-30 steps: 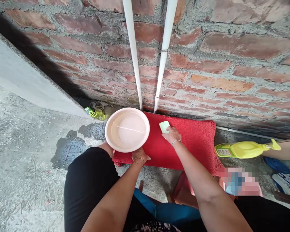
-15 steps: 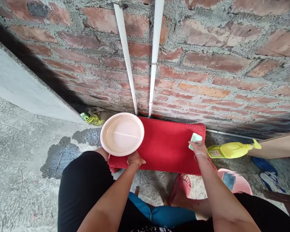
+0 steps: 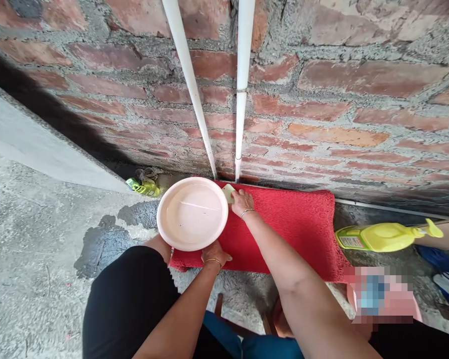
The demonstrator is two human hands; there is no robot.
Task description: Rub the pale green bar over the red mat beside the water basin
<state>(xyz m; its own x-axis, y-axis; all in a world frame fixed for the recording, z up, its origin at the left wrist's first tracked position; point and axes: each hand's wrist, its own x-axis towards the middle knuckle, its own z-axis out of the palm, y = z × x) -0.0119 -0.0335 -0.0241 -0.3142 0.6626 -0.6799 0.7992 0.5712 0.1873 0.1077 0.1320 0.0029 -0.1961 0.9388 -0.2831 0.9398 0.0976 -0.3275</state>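
A red textured cloth (image 3: 292, 224) covers a low, long surface against the wall. On its left end stands a pale pink basin (image 3: 194, 219) with what looks like clear water in it. My left hand (image 3: 214, 254) rests at the basin's near rim, thumb stretched out over the cloth; its other fingers are hidden by the rim. Closed around a pale green, rounded rectangular block (image 3: 228, 192) is my right hand (image 3: 243, 201). That block is at the cloth's far edge, close to the basin's right rim. I cannot make out whether it is soap or a brush.
To the right lies or leans a yellow pump bottle (image 3: 381, 237); below it is a pink tub (image 3: 417, 304), partly blurred. A yellow-green bottle (image 3: 147, 187) is behind the basin. Two white pipes (image 3: 241, 109) run down the brick wall (image 3: 322, 109). Wet patches (image 3: 101, 247) darken the concrete.
My right hand has moved left across the cloth with the pale green block, from its right end to beside the basin. My left hand stays by the basin. The view has shifted slightly.
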